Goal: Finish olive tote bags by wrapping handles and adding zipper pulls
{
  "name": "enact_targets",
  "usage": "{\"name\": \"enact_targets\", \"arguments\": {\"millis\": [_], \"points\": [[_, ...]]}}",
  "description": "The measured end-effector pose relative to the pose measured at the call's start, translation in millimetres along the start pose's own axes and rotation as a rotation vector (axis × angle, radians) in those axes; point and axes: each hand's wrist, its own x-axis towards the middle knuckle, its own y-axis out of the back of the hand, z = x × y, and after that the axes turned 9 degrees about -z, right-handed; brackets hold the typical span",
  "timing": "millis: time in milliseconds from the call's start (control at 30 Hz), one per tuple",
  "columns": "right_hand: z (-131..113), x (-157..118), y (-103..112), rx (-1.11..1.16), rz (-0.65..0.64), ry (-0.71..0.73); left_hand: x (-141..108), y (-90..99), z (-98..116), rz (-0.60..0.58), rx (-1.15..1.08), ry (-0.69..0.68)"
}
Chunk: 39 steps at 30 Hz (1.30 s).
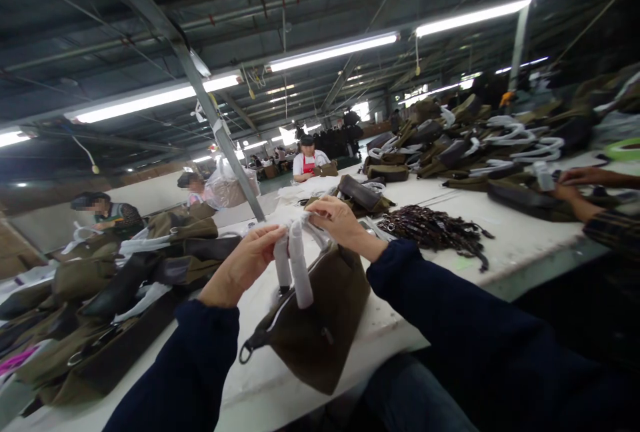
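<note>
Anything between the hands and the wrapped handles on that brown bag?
Nothing visible stands in the way: the left hand and right hand are already on the white-wrapped handles of the brown bag.

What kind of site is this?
Probably a bag-making factory: long white worktables piled with stacks of olive-brown bags, a co-worker in a red apron seated along them, and the left hand and right hand on white-wrapped handles of a brown bag.
</note>
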Motion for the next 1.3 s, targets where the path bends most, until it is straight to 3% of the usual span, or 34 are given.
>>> {"name": "enact_targets", "arguments": {"millis": [100,167,300,433,567,700,800,933,1033,1167,1300], "points": [[0,25,-1,-0.074,-0.020,-0.052,-4,-16.4,-1,0.048,-0.152,-0.081],[2,39,-4,-0.050,-0.127,-0.091,-8,-26.8,-3,0.046,-0.179,-0.115],[4,41,-2,0.065,-0.348,-0.101,-21,-41.7,-11,0.001,0.003,-0.072],[-12,3,16,0.065,-0.160,-0.156,-27,-41.9,-22,0.031,0.281,-0.082],[-35,-44,30,-0.086,-0.068,-0.043,-20,-31.2,-35,0.218,0.540,-0.248],[-40,-66,24,-0.353,-0.036,0.028,-12,-24.5,-46,0.454,0.735,-0.341],[-43,-70,15,-0.408,-0.010,0.042,-9,-22.7,-50,0.487,0.864,-0.388],[-48,-76,7,-0.445,0.070,0.038,-11,-18.6,-49,0.414,0.942,-0.439],[-48,-80,4,-0.556,0.049,0.034,-13,-11.2,-47,0.283,0.931,-0.400],[-45,-80,3,-0.657,-0.041,0.005,-13,0.9,-39,-0.021,0.818,-0.231],[-44,-73,9,-0.448,-0.095,-0.142,-12,10.9,-26,-0.201,0.503,-0.020]]}}
